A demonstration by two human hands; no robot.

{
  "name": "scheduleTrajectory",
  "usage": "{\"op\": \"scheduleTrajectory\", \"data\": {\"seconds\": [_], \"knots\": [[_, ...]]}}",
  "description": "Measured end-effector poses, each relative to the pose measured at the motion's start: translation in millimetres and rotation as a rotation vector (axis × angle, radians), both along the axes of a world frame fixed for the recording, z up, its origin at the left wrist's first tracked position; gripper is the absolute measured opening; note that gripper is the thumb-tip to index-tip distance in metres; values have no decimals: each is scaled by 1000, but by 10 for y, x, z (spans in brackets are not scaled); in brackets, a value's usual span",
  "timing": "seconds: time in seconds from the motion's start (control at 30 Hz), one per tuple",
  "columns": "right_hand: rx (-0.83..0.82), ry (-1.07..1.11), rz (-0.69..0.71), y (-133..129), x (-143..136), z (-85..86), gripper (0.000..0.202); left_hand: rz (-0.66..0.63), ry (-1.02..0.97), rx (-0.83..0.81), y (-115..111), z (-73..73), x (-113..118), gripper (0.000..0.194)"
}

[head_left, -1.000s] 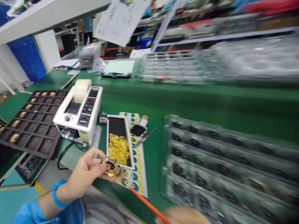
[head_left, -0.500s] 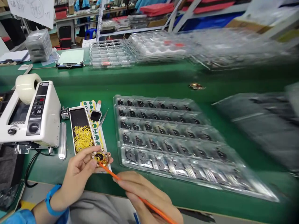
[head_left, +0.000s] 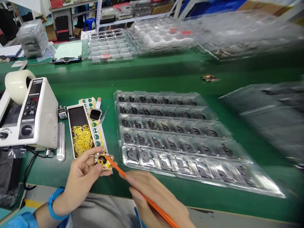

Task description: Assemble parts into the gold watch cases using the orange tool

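Between thumb and fingers my left hand pinches a small round gold-coloured electronic part with a black patch at its middle. My right hand grips a thin orange stick-like tool, whose tip touches the face of that part or sits just over it. Beyond my left hand is an open narrow box with a pile of yellow rings. To the right of both hands lies a clear plastic tray with rows of black parts in its pockets.
At the left stands a white tape dispenser with a tape roll. A smartwatch-like device and tweezers lie on a patterned sheet beside the box. A loose coppery part rests farther back. Stacked clear trays line the rear ledge.
The orange tool's tip has shifted up and to the right across the gold-coloured part. Both hands keep their hold. The whole view has tilted slightly downward.
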State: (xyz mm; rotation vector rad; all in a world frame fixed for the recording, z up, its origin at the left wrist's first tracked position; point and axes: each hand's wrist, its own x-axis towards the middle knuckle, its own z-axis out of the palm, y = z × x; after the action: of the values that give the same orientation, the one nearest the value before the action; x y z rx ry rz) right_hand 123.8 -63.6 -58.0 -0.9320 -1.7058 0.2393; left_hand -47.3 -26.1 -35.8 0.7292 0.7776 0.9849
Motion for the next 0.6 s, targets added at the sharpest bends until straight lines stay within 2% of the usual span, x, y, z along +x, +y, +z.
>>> {"op": "scheduleTrajectory", "data": {"seconds": [0.07,0.2,0.47,0.53,0.6], "knots": [[1,98,-54,23,-93,-26,28,21,22,19,-15,5,18,30],[24,138,-111,31,-224,-67,38,68,46,9,-12,4,53,31],[-27,215,-156,-40,-327,-71,38,73,78,20,-37,-6,97,34],[-22,204,-167,-46,-327,-82,37,69,99,25,-42,-6,103,35],[9,103,-166,-48,-305,-91,33,68,106,37,-42,-11,100,33]]}}
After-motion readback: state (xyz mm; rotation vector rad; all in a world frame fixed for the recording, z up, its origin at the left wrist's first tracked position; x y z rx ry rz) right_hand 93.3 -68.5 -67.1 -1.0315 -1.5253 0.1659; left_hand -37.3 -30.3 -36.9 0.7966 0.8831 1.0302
